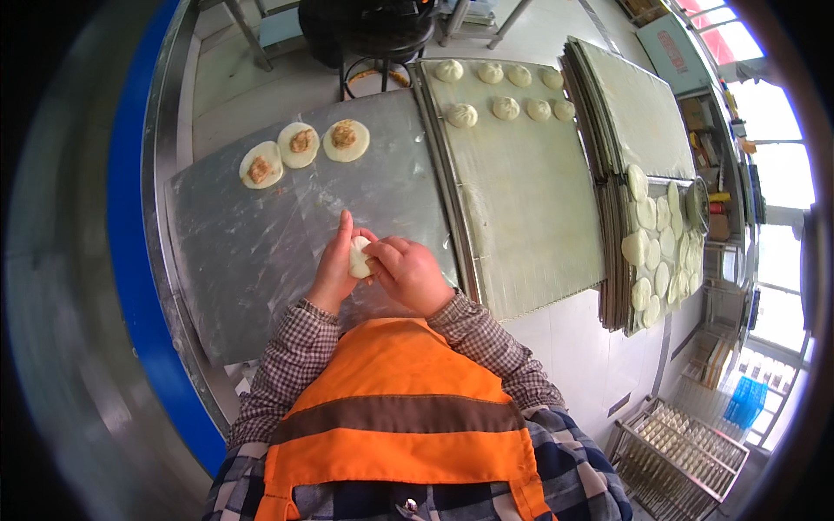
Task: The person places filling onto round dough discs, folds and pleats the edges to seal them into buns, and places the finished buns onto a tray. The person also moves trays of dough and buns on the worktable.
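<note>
Above the near part of the grey metal work surface (234, 252), my two hands hold one white stuffed bun (358, 259) between them. My left hand (332, 271) cups it from the left, thumb pointing up. The fingers of my right hand (407, 271) pinch the dough at its right side; the filling inside is hidden. Farther off on the same surface lie three flat dough rounds, each topped with brownish filling: a left one (261, 165), a middle one (300, 144) and a right one (346, 140).
Right of the work surface lies a pale tray (530, 208), with two rows of pleated buns (462, 115) at its far end. Beyond it are stacked trays (638, 104) and a tray of plain dough rounds (660, 247). A metal rack (678, 451) stands lower right; a black stool (369, 26) is behind.
</note>
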A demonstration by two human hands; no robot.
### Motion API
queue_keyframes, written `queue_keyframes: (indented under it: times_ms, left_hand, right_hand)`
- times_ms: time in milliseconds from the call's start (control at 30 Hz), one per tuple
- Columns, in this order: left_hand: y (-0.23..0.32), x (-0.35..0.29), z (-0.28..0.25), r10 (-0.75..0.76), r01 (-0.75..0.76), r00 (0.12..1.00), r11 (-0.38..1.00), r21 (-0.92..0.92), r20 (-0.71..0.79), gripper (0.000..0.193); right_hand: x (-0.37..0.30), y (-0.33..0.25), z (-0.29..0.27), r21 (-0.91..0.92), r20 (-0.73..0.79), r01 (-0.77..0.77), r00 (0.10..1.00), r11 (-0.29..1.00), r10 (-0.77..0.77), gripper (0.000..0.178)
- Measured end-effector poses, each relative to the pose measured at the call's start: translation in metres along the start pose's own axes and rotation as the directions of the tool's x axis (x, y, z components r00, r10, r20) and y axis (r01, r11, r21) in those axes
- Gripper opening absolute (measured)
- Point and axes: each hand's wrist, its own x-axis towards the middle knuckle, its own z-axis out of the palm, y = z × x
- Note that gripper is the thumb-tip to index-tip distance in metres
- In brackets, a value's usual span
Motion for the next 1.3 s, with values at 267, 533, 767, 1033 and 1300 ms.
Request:
queue_keyframes:
  times_ms: [267, 533, 767, 1033, 1300]
  left_hand:
    - [-0.016, 0.033, 0.029, -0.434, 0.448, 0.874, 0.894, -0.018, 0.218, 0.057]
    - [-0.043, 0.091, 0.088, -0.149, 0.248, 0.93, 0.928, -0.276, 0.335, 0.062]
    - [-0.001, 0.129, 0.092, 0.304, -0.306, 0.952, 0.949, 0.075, 0.033, 0.061]
    - [0.125, 0.118, -0.191, 0.781, 0.145, 0.55, 0.259, 0.955, -0.295, 0.074]
    - [0.164, 0.132, -0.227, 0.289, 0.305, 0.849, 0.418, 0.856, -0.443, 0.06]
  right_hand:
    - [-0.025, 0.032, -0.047, -0.027, 0.08, 0.099, 0.992, 0.995, -0.097, 0.028]
    - [-0.029, 0.06, -0.086, 0.087, -0.07, -0.413, 0.905, 0.906, 0.42, 0.053]
    - [0.015, 0.131, -0.11, 0.126, -0.211, -0.439, 0.864, 0.89, 0.456, 0.05]
    - [0.043, 0.184, -0.108, -0.172, -0.256, -0.571, 0.813, 0.803, 0.523, 0.058]
    - [-0.02, 0.141, -0.096, -0.167, -0.355, -0.616, 0.766, 0.769, 0.536, 0.041]
